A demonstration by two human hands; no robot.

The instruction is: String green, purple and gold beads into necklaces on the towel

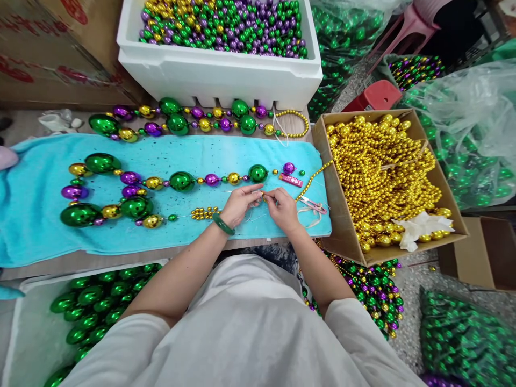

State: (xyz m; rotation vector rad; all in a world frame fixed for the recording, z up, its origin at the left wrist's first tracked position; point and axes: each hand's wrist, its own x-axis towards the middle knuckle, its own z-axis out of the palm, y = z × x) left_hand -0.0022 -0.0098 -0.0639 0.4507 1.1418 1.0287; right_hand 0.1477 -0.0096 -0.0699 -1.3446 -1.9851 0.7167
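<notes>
My left hand point(238, 204) and my right hand point(283, 209) meet over the turquoise towel point(169, 156), pinching a small gold bead and thin thread point(264, 198) between their fingertips. A jade bangle point(222, 224) circles my left wrist. A half-strung necklace of green, purple and gold balls point(133, 191) lies left of my hands, with a short run of small gold beads point(205, 213) at its end. A gold bead strand point(310, 183) runs from my right hand toward the cardboard box of gold beads point(382, 177). Small scissors point(312, 204) and a pink lighter point(291, 180) lie just right of my hands.
A finished necklace point(193, 121) lies behind the towel. A white foam box point(217, 70) of mixed beads stands at the back. A tray of green balls point(92, 306) sits at my lower left. Bags of green beads point(463, 338) and a red stool point(374, 95) crowd the right.
</notes>
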